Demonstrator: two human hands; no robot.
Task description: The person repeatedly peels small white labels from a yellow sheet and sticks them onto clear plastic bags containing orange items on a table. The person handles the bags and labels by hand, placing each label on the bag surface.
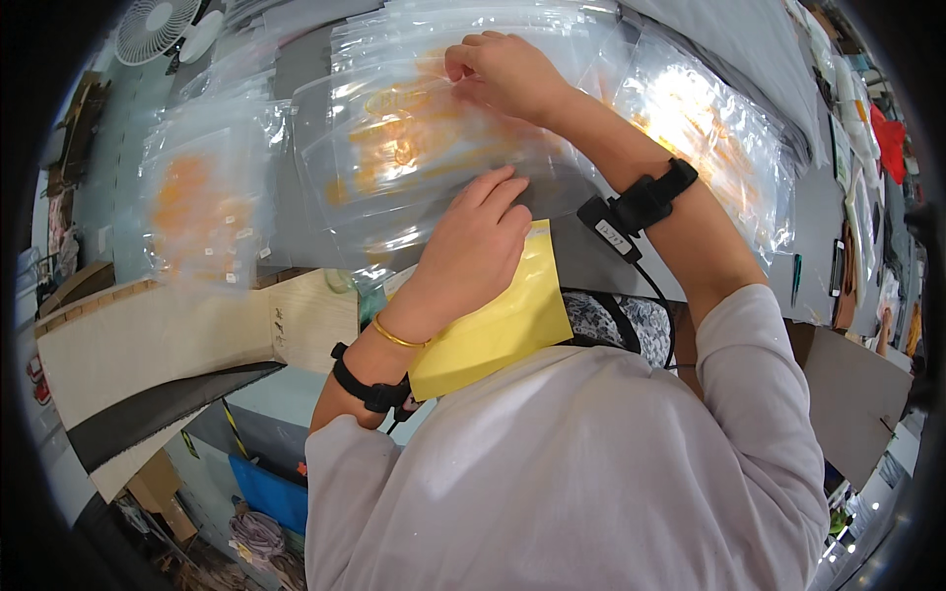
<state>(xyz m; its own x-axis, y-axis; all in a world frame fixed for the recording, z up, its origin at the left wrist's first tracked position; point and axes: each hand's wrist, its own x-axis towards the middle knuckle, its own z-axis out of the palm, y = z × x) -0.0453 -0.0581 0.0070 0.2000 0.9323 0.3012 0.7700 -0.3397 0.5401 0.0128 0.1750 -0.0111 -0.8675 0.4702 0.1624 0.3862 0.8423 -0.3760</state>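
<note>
Clear plastic bags with orange print [389, 148] lie in an overlapping pile on the grey table. My right hand [507, 77] is over the far part of this pile, its fingers curled and the fingertips pinching the film of a plastic bag. Nearer to me, my left hand [471, 251] rests with fingers stretched out flat at the near edge of the bags; its thumb is hidden. Under it a yellow sheet [512, 315] slants from the table edge toward my lap. What the bags contain, if anything, cannot be made out through the glare.
Another stack of printed bags [202, 202] lies at the left, and more shiny bags [705, 128] at the right. A white fan [156, 30] stands far left. A pale wooden panel [197, 320] juts out below the table edge. A thin dark tool [796, 278] lies right.
</note>
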